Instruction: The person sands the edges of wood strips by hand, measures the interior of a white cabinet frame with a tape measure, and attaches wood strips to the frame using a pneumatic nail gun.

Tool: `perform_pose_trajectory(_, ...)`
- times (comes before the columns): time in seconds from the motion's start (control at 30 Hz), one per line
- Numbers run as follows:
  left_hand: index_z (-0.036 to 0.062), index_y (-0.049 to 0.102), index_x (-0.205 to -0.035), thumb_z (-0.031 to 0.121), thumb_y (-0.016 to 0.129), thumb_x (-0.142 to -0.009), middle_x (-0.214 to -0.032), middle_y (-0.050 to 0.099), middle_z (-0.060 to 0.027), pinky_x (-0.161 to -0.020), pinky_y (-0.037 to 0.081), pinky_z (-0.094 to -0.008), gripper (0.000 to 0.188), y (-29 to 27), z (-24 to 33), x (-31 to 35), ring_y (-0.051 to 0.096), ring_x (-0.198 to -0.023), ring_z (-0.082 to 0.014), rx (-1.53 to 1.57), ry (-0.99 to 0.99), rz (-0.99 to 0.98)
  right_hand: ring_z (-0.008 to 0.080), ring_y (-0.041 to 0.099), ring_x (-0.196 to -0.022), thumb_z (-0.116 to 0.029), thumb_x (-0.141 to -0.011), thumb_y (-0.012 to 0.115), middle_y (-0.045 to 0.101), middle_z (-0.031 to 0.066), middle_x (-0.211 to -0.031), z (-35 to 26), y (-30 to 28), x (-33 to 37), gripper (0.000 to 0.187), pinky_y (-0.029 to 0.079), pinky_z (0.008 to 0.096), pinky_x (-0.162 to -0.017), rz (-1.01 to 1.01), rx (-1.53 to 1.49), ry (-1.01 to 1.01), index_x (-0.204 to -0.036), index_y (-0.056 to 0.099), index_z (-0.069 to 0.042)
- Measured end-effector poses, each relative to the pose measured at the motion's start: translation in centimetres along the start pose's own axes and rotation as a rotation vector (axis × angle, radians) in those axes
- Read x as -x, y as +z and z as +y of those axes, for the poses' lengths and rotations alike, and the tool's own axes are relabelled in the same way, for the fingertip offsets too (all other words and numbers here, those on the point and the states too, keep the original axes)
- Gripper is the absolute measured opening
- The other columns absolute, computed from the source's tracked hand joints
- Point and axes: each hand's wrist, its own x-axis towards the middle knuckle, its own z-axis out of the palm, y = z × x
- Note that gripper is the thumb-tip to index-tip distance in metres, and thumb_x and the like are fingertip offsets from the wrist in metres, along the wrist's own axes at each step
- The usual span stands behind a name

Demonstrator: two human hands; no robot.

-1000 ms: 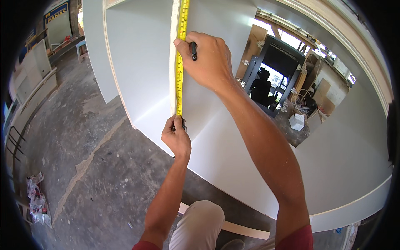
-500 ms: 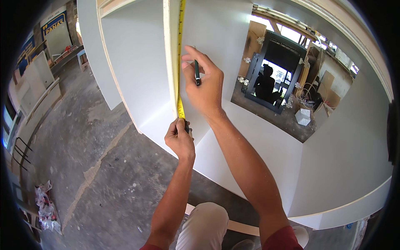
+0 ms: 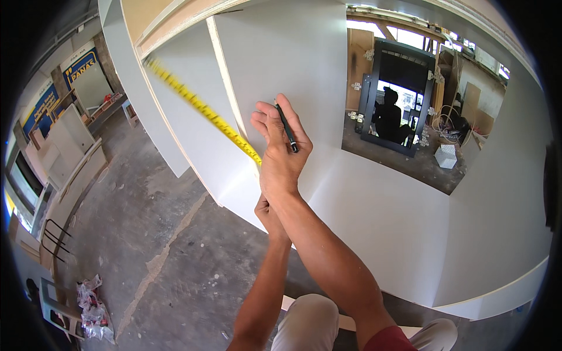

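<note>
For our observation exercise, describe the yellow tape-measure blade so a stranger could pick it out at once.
Find the big pale cabinet. Across its left compartment, the tape-measure blade slants down to the right hand. Unlike the pale divider, it is yellow with dark markings.

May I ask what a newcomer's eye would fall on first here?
Probably the yellow tape blade, slanting from upper left toward the right hand, across the pale cabinet. Next, the dark pen or pencil in that hand, near the picture's middle. Then the black frame at upper right, with a person's silhouette in it.
</note>
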Motion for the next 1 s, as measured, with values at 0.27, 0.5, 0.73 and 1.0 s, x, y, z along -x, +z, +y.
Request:
perform_pose_trajectory(0.27, -0.0047, 0.065, -0.078, 0.004, 0.061, -0.095, -0.073, 0.062, 0.0014, -0.061, 0.041, -0.0254, 0.02, -0.2, 0.8, 0.9, 0.05, -0.069, -0.0056, -0.133, 0.08, 0.048, 0.0212, 0.068, -0.105, -0.014, -0.096, 0.069, 0.07, 0.0137, -0.113, 0.5, -1.0, 1.1, 0.041, 0.054, 0.0323, -0.093, -0.092, 0.243, -0.184, -0.134, 0.059, -0.002)
perform_pose_trajectory(0.5, -0.0054, 0.065, -0.081, 0.009, 0.059, -0.1, -0.075, 0.062, 0.0015, -0.06, 0.041, -0.0247, 0.024, -1.0, -0.4, 1.7, 0.051, -0.07, -0.0052, -0.137, 0.105, -0.079, 0.016, 0.069, -0.091, -0.002, -0.087, 0.075, 0.071, 0.0101, -0.103, 1.3, -2.1, 0.3, 0.041, 0.057, 0.0309, -0.078, -0.139, 0.374, -0.387, -0.127, 0.063, -0.004)
perform_pose_trajectory(0.73, -0.0064, 0.071, -0.099, 0.015, 0.057, -0.104, -0.076, 0.063, 0.0014, -0.058, 0.04, -0.0223, 0.026, -1.6, 0.1, 0.3, 0.05, -0.068, -0.0038, -0.246, 0.182, -0.068, 0.019, 0.058, -0.073, 0.006, -0.083, 0.07, 0.067, 0.0047, -0.088, 1.1, -2.2, -1.6, 0.037, 0.049, 0.0322, -0.063, -0.204, 0.638, -0.739, -0.119, 0.064, -0.003)
perform_pose_trajectory(1.0, -0.0066, 0.068, -0.099, 0.019, 0.058, -0.104, -0.083, 0.068, -0.0051, -0.065, 0.048, -0.0263, 0.028, 0.7, 1.7, 0.7, 0.057, -0.074, -0.0083, -0.388, 0.194, 0.096, 0.0188, 0.059, -0.071, 0.006, -0.083, 0.07, 0.066, 0.0059, -0.086, 1.8, -2.1, -3.0, 0.034, 0.049, 0.0334, -0.059, -0.184, 0.589, -0.636, -0.116, 0.065, -0.003)
